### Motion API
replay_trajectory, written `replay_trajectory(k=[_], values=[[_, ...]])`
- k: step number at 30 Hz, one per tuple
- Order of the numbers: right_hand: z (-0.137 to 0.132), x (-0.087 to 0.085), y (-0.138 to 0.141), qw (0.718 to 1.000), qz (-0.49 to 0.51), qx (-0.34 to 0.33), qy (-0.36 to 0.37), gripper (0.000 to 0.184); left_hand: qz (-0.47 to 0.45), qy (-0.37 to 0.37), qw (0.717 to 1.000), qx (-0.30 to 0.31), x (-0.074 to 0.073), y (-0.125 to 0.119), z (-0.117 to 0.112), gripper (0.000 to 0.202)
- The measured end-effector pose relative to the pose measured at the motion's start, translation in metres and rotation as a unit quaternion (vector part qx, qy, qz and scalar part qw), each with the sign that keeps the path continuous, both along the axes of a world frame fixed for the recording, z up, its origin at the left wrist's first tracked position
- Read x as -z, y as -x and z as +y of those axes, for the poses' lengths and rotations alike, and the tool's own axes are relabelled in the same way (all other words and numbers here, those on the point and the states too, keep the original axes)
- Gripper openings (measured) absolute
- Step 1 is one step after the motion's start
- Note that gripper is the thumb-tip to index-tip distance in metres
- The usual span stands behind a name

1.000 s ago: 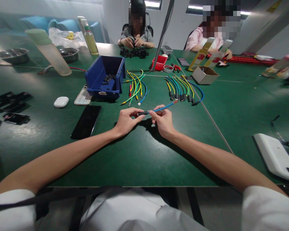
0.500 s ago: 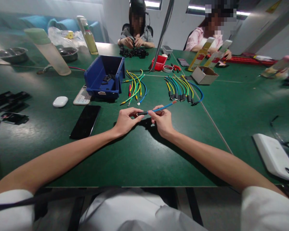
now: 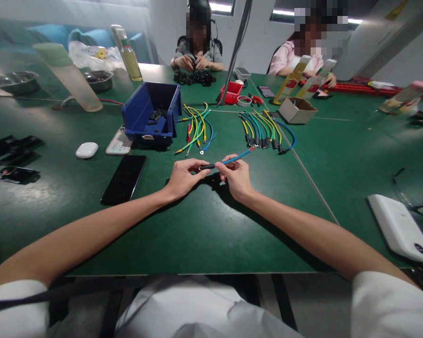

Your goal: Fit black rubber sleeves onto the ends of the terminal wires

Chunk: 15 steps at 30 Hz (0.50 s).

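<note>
Thumb and fingers of my left hand (image 3: 185, 177) pinch a black sleeve (image 3: 207, 166) at the left end of a blue wire. My right hand (image 3: 237, 178) is closed on the blue wire (image 3: 237, 157) just beyond the sleeve. The wire slants up to the right, with a reddish-brown tip past my fingers. Beyond my hands lies a loose bunch of yellow, green and blue wires (image 3: 197, 129). Farther right, a neater row of wires (image 3: 264, 129) has black sleeves on the near ends. Small dark pieces sit in the blue bin (image 3: 132, 119).
Left of my hands lie a black phone (image 3: 124, 180), another phone (image 3: 119, 143) and a white earbud case (image 3: 86, 150). At the right are a white power bank (image 3: 398, 227), glasses (image 3: 421, 206) and a small cardboard box (image 3: 296, 112). Two people sit across the green table (image 3: 197, 234).
The camera view has shifted very slightly. Both hands keep the same hold on the sleeve and the blue wire.
</note>
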State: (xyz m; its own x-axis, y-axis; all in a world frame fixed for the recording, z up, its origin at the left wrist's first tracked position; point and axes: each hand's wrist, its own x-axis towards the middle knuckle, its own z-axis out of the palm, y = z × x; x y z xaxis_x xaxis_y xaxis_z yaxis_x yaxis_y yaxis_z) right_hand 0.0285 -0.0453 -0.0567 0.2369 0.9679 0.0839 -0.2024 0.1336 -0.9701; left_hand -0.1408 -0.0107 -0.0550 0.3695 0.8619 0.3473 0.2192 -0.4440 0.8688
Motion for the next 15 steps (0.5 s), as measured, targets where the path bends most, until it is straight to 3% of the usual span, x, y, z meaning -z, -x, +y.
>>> replay_trajectory(k=[15], values=[[-0.0003, 0.0003, 0.0013, 1.000, 0.004, 0.010, -0.004, 0.038, -0.018, 0.031, 0.999, 0.011, 0.0009, -0.0009, -0.0013, 0.031]])
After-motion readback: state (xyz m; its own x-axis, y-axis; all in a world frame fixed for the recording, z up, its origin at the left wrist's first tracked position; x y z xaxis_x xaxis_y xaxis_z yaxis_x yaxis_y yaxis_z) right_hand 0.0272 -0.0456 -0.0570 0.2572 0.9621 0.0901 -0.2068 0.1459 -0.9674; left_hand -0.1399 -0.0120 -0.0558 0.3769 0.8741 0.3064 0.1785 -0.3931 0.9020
